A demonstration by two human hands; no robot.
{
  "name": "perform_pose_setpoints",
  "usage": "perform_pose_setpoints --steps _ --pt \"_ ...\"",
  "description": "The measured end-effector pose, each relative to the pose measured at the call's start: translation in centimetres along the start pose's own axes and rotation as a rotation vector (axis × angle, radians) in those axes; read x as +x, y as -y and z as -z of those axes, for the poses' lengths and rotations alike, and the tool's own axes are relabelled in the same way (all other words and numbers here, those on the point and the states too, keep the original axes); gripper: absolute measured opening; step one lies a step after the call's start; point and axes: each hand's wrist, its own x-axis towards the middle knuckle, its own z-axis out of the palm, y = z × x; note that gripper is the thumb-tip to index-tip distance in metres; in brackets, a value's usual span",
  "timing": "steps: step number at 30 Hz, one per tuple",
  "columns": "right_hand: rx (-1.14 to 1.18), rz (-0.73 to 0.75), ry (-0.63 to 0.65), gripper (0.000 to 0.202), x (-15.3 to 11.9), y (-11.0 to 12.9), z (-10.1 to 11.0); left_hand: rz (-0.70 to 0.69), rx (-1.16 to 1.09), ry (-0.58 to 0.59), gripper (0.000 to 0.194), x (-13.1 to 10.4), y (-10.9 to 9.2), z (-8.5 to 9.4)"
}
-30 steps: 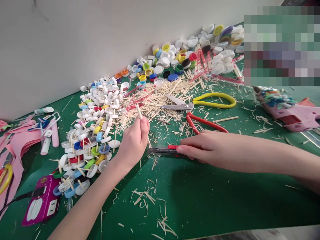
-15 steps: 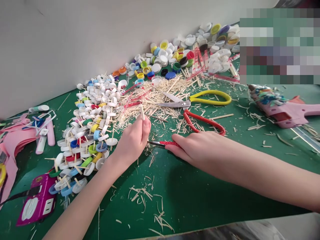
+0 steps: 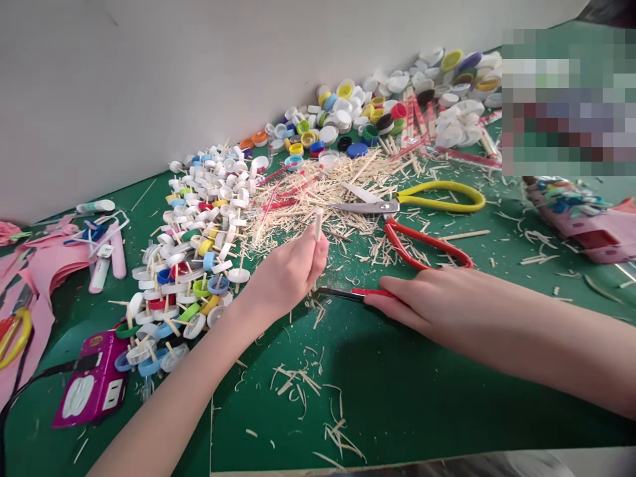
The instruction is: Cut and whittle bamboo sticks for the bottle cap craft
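My left hand (image 3: 293,266) is closed in a fist around a thin wooden stick (image 3: 318,224). The stick's pale upper end pokes up above the thumb, and its lower end shows just under the fist. In my right hand (image 3: 422,301) is a knife, its red handle (image 3: 373,292) gripped between thumb and fingers. The dark blade (image 3: 340,293) points left, its tip by the stick's lower end; whether it touches cannot be made out. Behind my hands, open scissors (image 3: 392,207) with one yellow and one red handle lie on wood shavings (image 3: 318,205).
Bottle caps with sticks in them (image 3: 199,265) crowd the left, with loose caps (image 3: 342,119) along the wall. A pink glue gun (image 3: 591,232) lies right. A magenta box with a cable (image 3: 92,381) and pink sheets (image 3: 44,271) lie left. The green table (image 3: 422,411) bears scattered shavings.
The view has swung left, so everything sits farther right. Both hands keep their grips, and the knife's blade shows a little more of its length and side.
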Motion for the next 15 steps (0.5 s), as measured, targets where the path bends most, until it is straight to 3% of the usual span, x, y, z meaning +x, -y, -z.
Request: perform_pose_setpoints --steps 4,9,15 --pt "-0.007 -0.014 0.080 0.053 0.6 -0.2 0.6 0.072 -0.034 0.011 0.035 -0.2 0.3 0.0" --pt "0.166 -0.055 0.130 0.057 1.4 -0.4 1.9 0.133 -0.030 -0.008 0.037 -0.3 0.4 -0.1" --pt "0.074 -0.175 0.015 0.059 2.0 0.2 1.6 0.159 -0.031 -0.012 0.038 -0.2 0.2 -0.2"
